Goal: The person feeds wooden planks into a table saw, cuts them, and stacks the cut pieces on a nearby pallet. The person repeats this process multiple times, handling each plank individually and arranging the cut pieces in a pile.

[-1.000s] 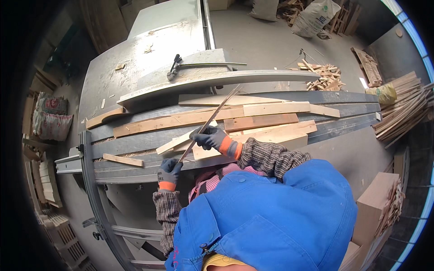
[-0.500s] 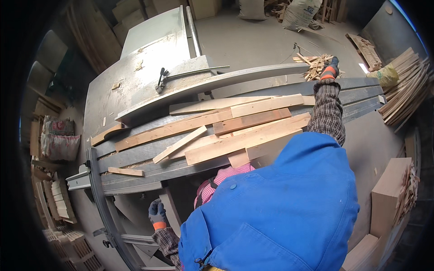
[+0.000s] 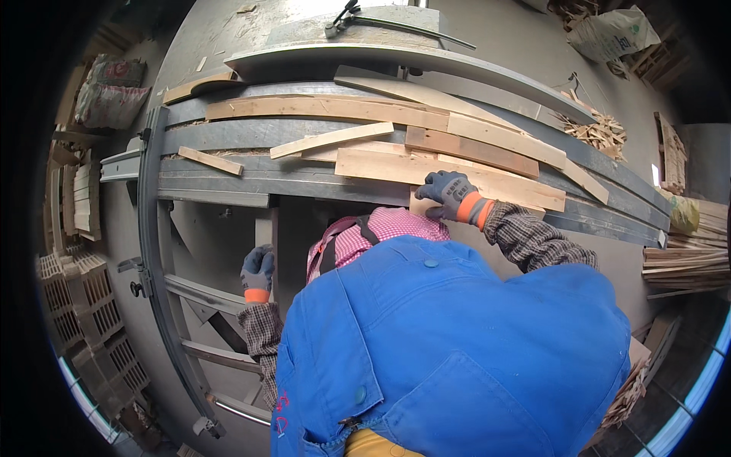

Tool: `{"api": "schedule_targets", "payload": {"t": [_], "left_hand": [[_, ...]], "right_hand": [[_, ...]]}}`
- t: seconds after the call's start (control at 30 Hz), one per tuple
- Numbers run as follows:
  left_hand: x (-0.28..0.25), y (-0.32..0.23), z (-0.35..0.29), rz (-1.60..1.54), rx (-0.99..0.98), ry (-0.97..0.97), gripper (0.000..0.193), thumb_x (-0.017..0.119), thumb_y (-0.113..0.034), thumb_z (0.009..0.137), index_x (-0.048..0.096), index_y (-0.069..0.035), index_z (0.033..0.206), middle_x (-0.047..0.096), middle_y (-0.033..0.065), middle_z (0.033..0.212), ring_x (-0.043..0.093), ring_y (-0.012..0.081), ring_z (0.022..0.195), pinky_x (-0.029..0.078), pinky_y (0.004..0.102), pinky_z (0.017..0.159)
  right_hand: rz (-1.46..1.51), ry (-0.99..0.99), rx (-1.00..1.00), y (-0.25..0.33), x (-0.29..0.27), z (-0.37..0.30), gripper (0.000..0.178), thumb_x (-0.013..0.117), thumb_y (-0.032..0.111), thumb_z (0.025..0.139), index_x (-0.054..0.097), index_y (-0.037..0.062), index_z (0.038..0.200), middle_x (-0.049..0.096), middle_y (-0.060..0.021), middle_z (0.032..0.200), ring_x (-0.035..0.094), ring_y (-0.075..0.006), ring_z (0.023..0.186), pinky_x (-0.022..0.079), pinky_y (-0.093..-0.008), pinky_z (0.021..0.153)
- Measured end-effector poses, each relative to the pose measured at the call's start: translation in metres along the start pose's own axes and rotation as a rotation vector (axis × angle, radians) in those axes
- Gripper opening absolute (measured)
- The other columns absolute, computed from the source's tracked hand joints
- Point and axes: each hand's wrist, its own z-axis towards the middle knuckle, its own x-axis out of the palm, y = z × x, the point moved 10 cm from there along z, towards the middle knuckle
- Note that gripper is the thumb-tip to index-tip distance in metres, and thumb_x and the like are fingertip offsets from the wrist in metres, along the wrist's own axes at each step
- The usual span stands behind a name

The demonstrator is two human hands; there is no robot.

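My right hand [image 3: 451, 192], in a grey-blue glove with an orange cuff, reaches over the front edge of a pile of boards. Its fingers are bent and spread from the thumb, just at the near edge of a long pale plank [image 3: 373, 165], with nothing visible between them. A shorter wooden board [image 3: 421, 204] juts out below that hand. At the left, my left hand [image 3: 257, 268] in a matching glove hangs beside the machine's frame. Its fingers are loosely bent, and no object shows in it. A reddish-brown board [image 3: 472, 151] lies among the paler ones.
The boards lie on a grey slotted saw table [image 3: 221, 137] with a long metal fence [image 3: 411, 59] behind them. A small wood strip [image 3: 211, 161] lies at the left. Scrap sticks [image 3: 598, 135] are heaped beyond the right end. A metal rail [image 3: 152, 228] runs down the left side.
My right hand has come back from the scrap heap at the far right end to the near edge of the boards. The view has turned and moved closer; the left hand stays low.
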Motion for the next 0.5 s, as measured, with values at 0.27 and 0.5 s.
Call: {"api": "schedule_targets", "payload": {"t": [0.27, 0.5], "left_hand": [[0.024, 0.001, -0.018, 0.091, 0.01, -0.003, 0.02, 0.065, -0.009, 0.089, 0.066, -0.004, 0.108, 0.066, 0.0026, 0.094, 0.057, 0.0076, 0.072, 0.05, 0.0229, 0.065], [0.025, -0.001, -0.009, 0.042, -0.05, 0.039, 0.021, 0.062, -0.01, 0.09, 0.066, -0.005, 0.11, 0.063, 0.0002, 0.082, 0.053, 0.0053, 0.063, 0.044, 0.0207, 0.056]], "right_hand": [[-0.348, -0.047, -0.223, -0.002, 0.037, -0.011, 0.053, 0.066, 0.037, 0.081, 0.054, 0.0183, 0.13, 0.063, -0.0056, 0.106, 0.062, -0.0248, 0.099, 0.048, -0.0391, 0.086], [-0.373, -0.12, -0.273, -0.017, 0.028, -0.007, 0.06, 0.066, 0.037, 0.081, 0.052, 0.0158, 0.135, 0.064, -0.0041, 0.104, 0.063, -0.0238, 0.094, 0.048, -0.0399, 0.086]]}}
